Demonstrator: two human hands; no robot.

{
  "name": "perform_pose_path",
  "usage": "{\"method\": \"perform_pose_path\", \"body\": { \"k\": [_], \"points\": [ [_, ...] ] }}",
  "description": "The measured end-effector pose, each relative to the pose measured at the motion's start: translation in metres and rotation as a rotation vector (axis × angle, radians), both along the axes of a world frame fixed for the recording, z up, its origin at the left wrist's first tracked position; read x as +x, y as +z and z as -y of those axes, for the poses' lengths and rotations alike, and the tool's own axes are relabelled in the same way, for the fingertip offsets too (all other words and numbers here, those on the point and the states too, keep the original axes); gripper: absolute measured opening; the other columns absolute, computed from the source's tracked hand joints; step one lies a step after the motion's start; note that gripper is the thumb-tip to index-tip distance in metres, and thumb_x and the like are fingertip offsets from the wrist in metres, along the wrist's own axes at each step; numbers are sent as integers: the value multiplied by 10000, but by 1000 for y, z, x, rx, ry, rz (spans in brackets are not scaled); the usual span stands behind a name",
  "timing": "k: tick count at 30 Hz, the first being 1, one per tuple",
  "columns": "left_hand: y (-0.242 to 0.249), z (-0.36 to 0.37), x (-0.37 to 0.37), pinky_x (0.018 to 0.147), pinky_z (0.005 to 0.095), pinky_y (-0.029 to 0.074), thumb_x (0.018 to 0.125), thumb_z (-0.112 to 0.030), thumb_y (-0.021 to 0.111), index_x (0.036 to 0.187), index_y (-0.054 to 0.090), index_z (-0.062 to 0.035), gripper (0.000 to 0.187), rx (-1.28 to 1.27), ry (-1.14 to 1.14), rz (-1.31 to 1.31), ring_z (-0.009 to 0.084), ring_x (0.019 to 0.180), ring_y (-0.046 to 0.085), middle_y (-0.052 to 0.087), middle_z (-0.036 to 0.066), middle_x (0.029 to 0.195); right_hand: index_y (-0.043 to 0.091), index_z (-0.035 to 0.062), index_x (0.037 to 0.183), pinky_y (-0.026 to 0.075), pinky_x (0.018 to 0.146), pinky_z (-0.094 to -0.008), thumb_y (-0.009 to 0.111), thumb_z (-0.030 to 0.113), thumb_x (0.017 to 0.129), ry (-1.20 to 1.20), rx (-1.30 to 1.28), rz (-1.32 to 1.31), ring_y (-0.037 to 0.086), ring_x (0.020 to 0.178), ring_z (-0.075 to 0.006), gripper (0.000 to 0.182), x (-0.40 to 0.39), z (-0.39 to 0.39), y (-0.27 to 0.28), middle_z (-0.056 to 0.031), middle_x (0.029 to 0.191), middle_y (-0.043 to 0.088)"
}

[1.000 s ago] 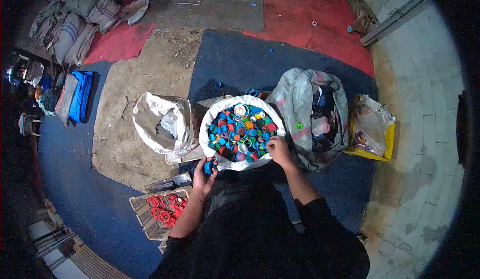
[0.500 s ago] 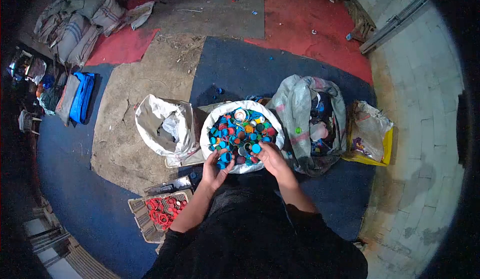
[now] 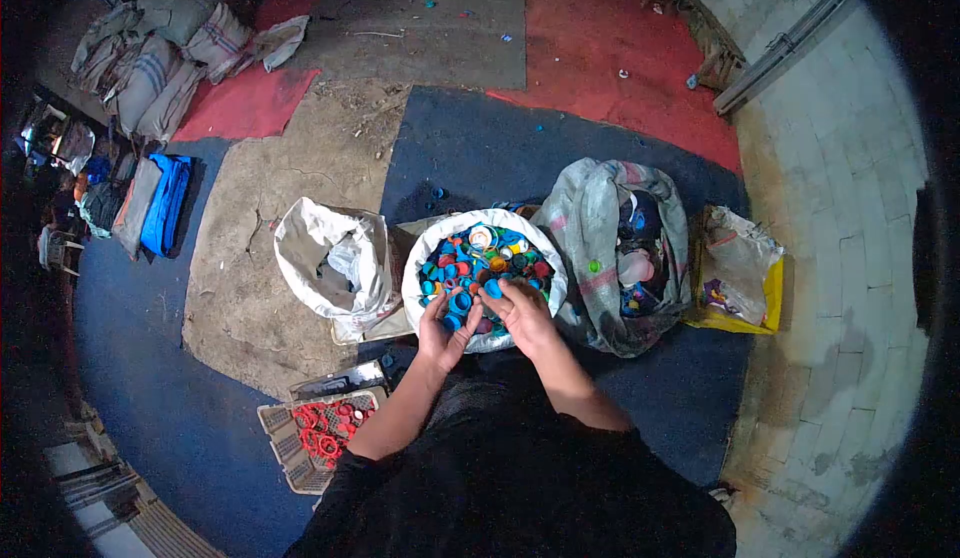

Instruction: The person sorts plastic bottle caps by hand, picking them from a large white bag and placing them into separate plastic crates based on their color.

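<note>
A white sack (image 3: 412, 296) full of bottle caps in many colours, a lot of them blue, stands in front of me. Over its near edge, my left hand (image 3: 446, 336) is curled around several blue caps (image 3: 459, 304). My right hand (image 3: 522, 318) pinches a blue cap (image 3: 493, 288) between thumb and fingers, just to the right of my left hand. Both hands are close together above the pile of caps.
An open white sack (image 3: 300, 280) stands at the left, a grey-green sack (image 3: 592, 303) at the right, and a yellow-edged bag (image 3: 774, 298) by the wall. Red caps and rings fill a crate (image 3: 283, 438) at lower left. Stuffed sacks (image 3: 150, 83) lie at upper left.
My right hand has moved left and slightly inward, carrying a blue cap closer to my left hand. My left hand has shifted slightly right with its caps.
</note>
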State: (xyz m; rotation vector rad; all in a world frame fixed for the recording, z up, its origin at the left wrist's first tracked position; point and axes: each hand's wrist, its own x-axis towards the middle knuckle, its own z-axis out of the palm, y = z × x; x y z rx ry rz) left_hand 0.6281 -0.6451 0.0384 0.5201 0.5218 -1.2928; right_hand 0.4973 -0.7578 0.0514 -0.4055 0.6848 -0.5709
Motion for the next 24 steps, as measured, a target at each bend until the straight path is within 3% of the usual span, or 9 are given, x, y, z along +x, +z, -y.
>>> {"method": "perform_pose_path", "body": {
  "k": [4, 5, 8, 12, 15, 18, 20, 22, 24],
  "points": [
    [-2, 1, -1, 868, 419, 582, 982, -338, 607, 1139, 603, -20, 354, -8, -28, 39, 282, 1007, 663, 667, 154, 1107, 616, -9, 922, 526, 897, -341, 747, 48, 865, 30, -885, -330, 693, 948, -239, 154, 7, -17, 9, -132, 1073, 691],
    [-3, 1, -1, 842, 413, 585, 983, -341, 606, 1136, 606, -29, 348, -16, -43, 55, 267, 987, 666, 672, 138, 1098, 634, 6, 856, 531, 877, -371, 766, 35, 818, 80, -1282, -470, 683, 996, -265, 140, 6, -17, 23, -124, 1055, 691],
    [-2, 5, -5, 764, 348, 570, 995, -353, 588, 1111, 623, -74, 304, -14, -64, 103, 197, 888, 661, 687, 80, 1043, 697, 41, 847, 454, 1024, -468, 801, 144, 779, 295, -1730, -480, 651, 1086, -253, 161, 5, -23, 26, -67, 1086, 692],
    [-26, -9, -2, 731, 298, 564, 998, -327, 592, 1031, 622, -109, 223, -23, -61, 94, 170, 829, 661, 683, 59, 976, 705, 35, 872, 445, 1025, -458, 783, 135, 798, 385, -1765, -411, 619, 1151, -273, 147, 3, -31, 17, -84, 1144, 674],
    [-32, -25, 7, 682, 282, 586, 999, -289, 598, 994, 630, -103, 189, 15, -14, -75, 185, 823, 665, 676, 55, 954, 708, 27, 894, 468, 996, -419, 749, 111, 827, 297, -1476, -412, 629, 1123, -299, 114, -3, -23, 19, -126, 1144, 676],
    [-53, -48, 17, 732, 288, 591, 998, -269, 592, 1023, 632, -69, 206, 57, 31, -106, 226, 886, 659, 672, 103, 1022, 682, 29, 1069, 483, 961, -393, 737, 120, 852, 62, -1298, -680, 629, 1104, -322, 242, -21, 10, -42, -161, 1141, 667],
    [-46, -58, 17, 783, 315, 595, 1002, -277, 589, 1072, 618, -65, 225, 154, 58, 4, 236, 929, 661, 668, 115, 1048, 613, 41, 1235, 461, 988, -442, 759, 238, 842, 47, -1076, -966, 599, 1145, -372, 463, -40, 34, -95, -185, 1166, 658],
    [-45, -66, 20, 860, 345, 588, 997, -256, 603, 1126, 607, -50, 243, 162, 105, 1, 269, 1018, 659, 666, 137, 1106, 611, 78, 1265, 384, 1057, -517, 784, 396, 796, 146, -1156, -1094, 534, 1229, -403, 593, -57, 44, -184, -236, 1243, 610],
    [-41, -71, 20, 894, 359, 581, 993, -240, 608, 1143, 607, -42, 248, 165, 113, 42, 281, 1051, 652, 663, 145, 1128, 600, 101, 1303, 302, 1127, -554, 794, 461, 769, 309, -1278, -1217, 405, 1342, -457, 672, -51, 24, -175, -291, 1399, 469]
  ]
}}
